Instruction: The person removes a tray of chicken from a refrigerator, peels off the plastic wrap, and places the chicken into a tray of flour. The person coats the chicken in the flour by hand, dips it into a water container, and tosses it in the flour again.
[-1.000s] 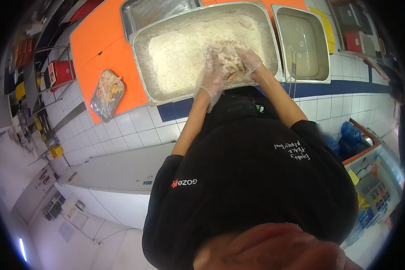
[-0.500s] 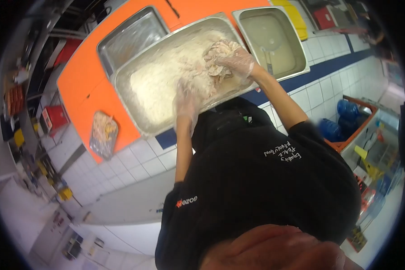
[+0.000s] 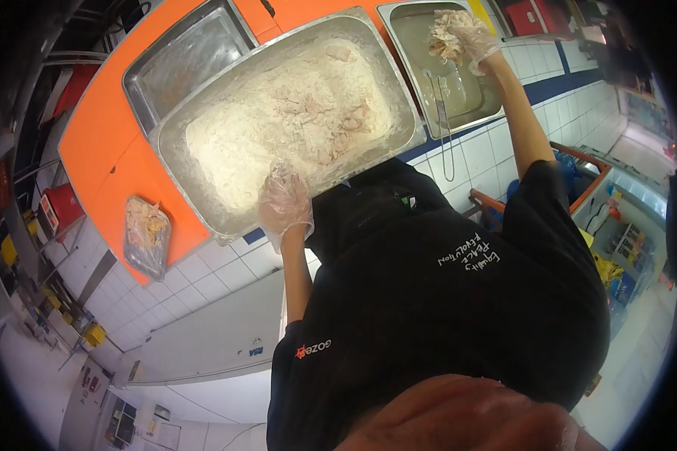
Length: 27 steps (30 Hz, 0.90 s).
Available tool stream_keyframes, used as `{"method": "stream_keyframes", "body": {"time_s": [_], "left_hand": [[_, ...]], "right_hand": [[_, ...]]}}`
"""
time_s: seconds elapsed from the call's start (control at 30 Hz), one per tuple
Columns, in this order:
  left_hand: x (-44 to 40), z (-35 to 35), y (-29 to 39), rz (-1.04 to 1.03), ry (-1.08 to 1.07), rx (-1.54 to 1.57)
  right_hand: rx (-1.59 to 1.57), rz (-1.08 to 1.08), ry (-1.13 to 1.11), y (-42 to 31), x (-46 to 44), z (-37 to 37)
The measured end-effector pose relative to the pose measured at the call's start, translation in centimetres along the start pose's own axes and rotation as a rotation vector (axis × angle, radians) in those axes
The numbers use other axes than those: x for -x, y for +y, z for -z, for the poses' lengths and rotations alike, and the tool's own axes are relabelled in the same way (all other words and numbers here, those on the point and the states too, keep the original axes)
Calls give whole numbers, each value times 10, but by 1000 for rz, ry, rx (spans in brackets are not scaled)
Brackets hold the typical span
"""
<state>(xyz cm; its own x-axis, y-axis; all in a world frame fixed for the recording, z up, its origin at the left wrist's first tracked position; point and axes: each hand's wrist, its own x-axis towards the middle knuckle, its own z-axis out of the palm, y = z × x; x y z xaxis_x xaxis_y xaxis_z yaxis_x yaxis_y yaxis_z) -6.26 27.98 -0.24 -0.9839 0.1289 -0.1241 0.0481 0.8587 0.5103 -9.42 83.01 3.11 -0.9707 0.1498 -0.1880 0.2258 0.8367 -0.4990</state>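
Observation:
My right hand, in a clear plastic glove, is closed on a clump of floured meat above the far part of a metal pan of cloudy water. A wire utensil leans over that pan's near edge. My left hand, also gloved, rests at the near rim of the large flour tray, with its fingers extended and nothing visible in them. More floured meat pieces lie in the flour, toward the tray's right half.
An empty-looking metal tray sits on the orange counter, behind the flour tray. A small plastic-covered tray of food stands near the counter's left front edge. Blue bottles and an orange-edged shelf are at the right.
My right hand has carried the clump of floured meat from the flour tray to above the water pan. My left hand has drawn back to the tray's near rim. The view has shifted.

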Motion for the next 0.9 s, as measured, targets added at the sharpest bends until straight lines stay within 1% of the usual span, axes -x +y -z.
{"method": "stream_keyframes", "body": {"time_s": [0.03, 0.1, 0.13, 0.17, 0.2, 0.27, 0.3, 0.37, 0.4, 0.47, 0.5, 0.57, 0.6, 0.67, 0.7, 0.73, 0.77, 0.8, 0.87, 0.9], "left_hand": [[0, 1, 0, -15, 6, -29], [0, -1, -2, -17, 13, -60], [0, -2, -5, -25, 6, -76], [0, -3, -7, -34, -1, -91], [-1, -5, -8, -26, -2, -91], [-2, -8, -10, -57, 42, -79], [-2, -9, -10, -52, 41, -77], [-2, -10, -10, -59, 60, -133], [-2, -12, -11, -55, 60, -133], [-1, -16, -14, 36, 19, -145], [0, -19, -17, 36, 20, -145], [1, -24, -22, -8, 42, -185], [0, -24, -22, -9, 44, -186], [-2, -19, -17, -1, 46, -120], [-2, -14, -13, -3, 49, -122], [-1, -7, -8, 6, 17, -114], [-2, -2, -2, 12, -12, -104], [-3, -3, -3, 7, -7, -102], [-1, -8, -8, -25, 32, -96], [3, -13, -11, -27, 40, -95]], "right_hand": [[391, 62, -40, 9, -7, -9], [781, 138, -84, 29, -24, -34], [82, -128, -14, 44, -33, -50], [-270, -255, -6, 51, -36, -59], [-617, -385, 48, 56, -40, -67], [-73, -353, 187, 63, -43, -75], [-70, -352, 184, 50, -41, -72], [70, -241, 196, 24, -35, -72], [70, -239, 192, 33, -39, -77], [193, -132, 225, 45, -44, -90], [193, -131, 226, 48, -44, -92], [-33, -305, 130, 50, -45, -95], [-34, -304, 131, 66, -48, -101], [-328, -158, 35, 87, -56, -104], [-331, -156, 38, 92, -53, -102], [-511, -271, 22, 99, -50, -95], [-779, -425, 36, 69, -38, -77], [-967, -509, 58, 47, -29, -61], [-1169, -542, 121, 29, -21, -44], [-1196, -524, 153, 36, -19, -42]]}}
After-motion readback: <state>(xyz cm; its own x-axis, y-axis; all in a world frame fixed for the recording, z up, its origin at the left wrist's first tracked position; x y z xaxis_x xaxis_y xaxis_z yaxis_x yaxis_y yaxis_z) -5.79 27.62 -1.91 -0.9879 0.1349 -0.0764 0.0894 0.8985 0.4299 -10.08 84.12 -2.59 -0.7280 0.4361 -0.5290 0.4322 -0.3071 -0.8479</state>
